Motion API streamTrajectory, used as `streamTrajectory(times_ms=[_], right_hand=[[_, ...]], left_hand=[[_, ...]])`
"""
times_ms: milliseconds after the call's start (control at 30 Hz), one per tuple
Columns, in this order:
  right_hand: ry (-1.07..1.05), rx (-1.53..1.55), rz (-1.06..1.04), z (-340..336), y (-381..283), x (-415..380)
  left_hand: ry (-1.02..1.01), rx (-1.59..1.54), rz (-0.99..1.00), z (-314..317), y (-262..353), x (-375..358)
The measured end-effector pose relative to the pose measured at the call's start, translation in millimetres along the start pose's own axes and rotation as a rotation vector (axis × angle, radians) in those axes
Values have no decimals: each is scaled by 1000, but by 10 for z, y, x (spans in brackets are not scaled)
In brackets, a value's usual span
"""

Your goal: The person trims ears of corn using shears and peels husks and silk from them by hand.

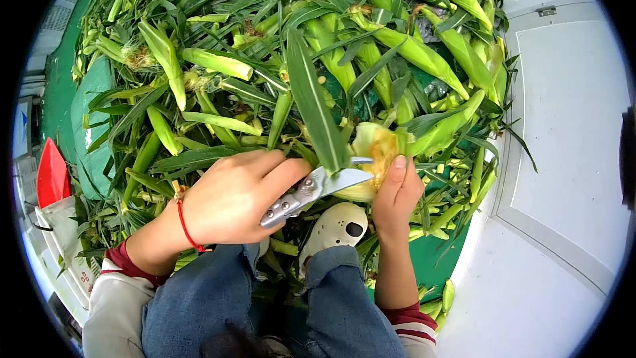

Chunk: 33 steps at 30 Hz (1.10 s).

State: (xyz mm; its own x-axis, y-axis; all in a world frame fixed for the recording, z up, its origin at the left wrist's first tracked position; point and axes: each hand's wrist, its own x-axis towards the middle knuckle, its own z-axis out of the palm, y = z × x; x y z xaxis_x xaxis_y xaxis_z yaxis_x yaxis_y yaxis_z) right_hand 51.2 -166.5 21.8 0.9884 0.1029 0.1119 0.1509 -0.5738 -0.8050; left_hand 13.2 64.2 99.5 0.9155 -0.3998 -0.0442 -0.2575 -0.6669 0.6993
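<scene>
Right now, the left hand [242,192] is curled tight around a pair of silver metal cutters [301,197], with its fingers wrapped over the handle. The cutters are a little bit open, and their shiny tips point at the right hand [397,195]. The right hand is pinched shut on a pale green and yellow piece of corn [374,159] that has brown and orange stuff on it. I can't tell what every finger is doing behind it. The corn piece is right by the tips of the cutters, in front of the big pile.

A long, wide, dark green leaf [311,96] sticks up from the cutters' blades. The big messy pile of green corn cobs and leaves [218,63] is all around the far side of the hands. A white shoe with black spots [339,225] is just below the cutters, between the hands. A pointy red thing [52,174] is far over on the left.
</scene>
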Motion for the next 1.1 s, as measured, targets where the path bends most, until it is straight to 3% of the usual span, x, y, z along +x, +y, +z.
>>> streamTrajectory(times_ms=[33, 267, 667, 967, 1100], right_hand=[[25, 23, 64, -27, -43, 22], [39, -83, -128, 4, -31, -13], [-26, -91, -82, 67, -36, -77], [-13, -148, -174, 86, 29, -46], [-48, -81, -45, 54, -61, -40]], left_hand=[[-34, 33, -21, 25, -11, -33], [-80, 126, -70, 104, 9, 18], [-139, 62, -102, 191, 1, 39], [-78, 179, -79, 307, -24, 13], [-51, -104, -178, 303, -21, 15]])
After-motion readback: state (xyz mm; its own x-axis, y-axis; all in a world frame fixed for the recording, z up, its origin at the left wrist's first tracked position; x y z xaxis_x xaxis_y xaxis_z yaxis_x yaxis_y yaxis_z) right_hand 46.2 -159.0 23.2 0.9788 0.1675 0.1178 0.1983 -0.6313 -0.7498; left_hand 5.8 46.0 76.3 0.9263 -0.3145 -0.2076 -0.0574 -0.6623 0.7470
